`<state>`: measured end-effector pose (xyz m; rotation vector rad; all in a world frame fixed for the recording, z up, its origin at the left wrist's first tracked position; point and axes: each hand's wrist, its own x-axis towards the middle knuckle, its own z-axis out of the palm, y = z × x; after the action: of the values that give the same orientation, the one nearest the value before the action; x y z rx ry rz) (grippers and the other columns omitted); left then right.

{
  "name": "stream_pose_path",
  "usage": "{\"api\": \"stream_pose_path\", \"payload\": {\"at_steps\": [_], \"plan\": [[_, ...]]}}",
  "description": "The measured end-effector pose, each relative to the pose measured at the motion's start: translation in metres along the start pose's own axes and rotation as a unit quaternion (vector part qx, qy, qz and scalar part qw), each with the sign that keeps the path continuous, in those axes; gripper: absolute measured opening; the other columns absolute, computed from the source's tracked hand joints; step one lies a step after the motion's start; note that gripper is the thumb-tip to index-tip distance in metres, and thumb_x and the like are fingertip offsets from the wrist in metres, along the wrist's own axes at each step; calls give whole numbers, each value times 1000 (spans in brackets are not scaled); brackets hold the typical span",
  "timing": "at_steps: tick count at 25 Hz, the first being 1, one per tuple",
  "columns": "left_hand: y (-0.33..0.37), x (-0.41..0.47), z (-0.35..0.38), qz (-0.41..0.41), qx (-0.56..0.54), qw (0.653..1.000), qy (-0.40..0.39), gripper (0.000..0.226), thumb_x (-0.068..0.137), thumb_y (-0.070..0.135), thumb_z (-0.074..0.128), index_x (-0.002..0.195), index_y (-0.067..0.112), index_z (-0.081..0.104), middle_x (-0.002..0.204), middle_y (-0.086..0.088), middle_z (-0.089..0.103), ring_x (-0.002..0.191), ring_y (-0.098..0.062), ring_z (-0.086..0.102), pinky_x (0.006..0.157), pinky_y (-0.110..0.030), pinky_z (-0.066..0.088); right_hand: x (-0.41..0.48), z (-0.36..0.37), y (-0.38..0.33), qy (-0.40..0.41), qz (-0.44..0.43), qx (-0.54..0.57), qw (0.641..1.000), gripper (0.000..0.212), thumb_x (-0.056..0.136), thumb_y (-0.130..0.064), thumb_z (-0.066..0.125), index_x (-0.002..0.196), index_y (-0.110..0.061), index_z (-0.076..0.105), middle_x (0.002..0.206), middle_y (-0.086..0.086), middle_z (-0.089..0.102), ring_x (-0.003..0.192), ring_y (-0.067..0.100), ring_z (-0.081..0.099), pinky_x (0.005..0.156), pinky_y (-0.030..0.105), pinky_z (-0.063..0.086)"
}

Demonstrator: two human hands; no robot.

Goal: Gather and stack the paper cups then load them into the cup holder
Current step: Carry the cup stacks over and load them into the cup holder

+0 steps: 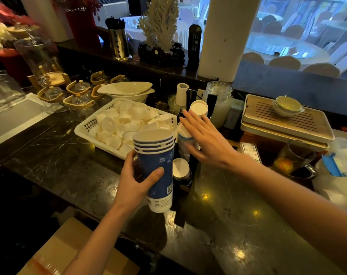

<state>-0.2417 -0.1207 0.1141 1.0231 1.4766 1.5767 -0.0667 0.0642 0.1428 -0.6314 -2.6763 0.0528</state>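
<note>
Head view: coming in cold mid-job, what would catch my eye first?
The stack of blue paper cups, centre frame, held by the left grip. Just right of it, the right grip spreads open over the black cup holder. Behind, a white basket is heaped with small white cups.

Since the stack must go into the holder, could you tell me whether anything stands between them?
Yes: the open right hand reaches across the holder, right beside the stack that the left hand grips. Some cups already lie in the holder as well.
</note>
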Motion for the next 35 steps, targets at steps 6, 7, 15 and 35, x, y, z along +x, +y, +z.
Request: {"api": "stream_pose_path", "payload": {"at_steps": [6,7,15,35], "plan": [[-2,-1,9,-65,30,997,-34,79,72,46,73,138,30,35,122,13,57,93,9,67,69,-15,55,-51,18,-31,62,-126,1,990,76,88,-21,67,151,-22,25,159,13,20,149,29,21,119,44,28],[0,0,11,-72,44,996,-35,79,71,48,67,140,32,31,119,14,57,89,8,68,68,-17,56,-54,20,-32,39,-140,-6,989,76,88,-24,67,151,-25,24,160,13,18,150,28,18,120,43,26],[13,2,11,-113,58,989,-76,39,99,44,40,138,48,41,111,5,68,91,-10,73,64,-25,58,-66,30,-40,47,-32,72,996,81,81,-37,66,150,-17,27,156,15,34,146,29,28,114,46,30],[-16,38,6,82,354,922,-133,68,70,36,86,129,27,54,125,0,61,115,-16,56,95,-39,49,-59,36,-48,-92,214,211,950,84,75,-75,59,144,-35,33,139,-7,54,125,13,53,101,45,49]]}}
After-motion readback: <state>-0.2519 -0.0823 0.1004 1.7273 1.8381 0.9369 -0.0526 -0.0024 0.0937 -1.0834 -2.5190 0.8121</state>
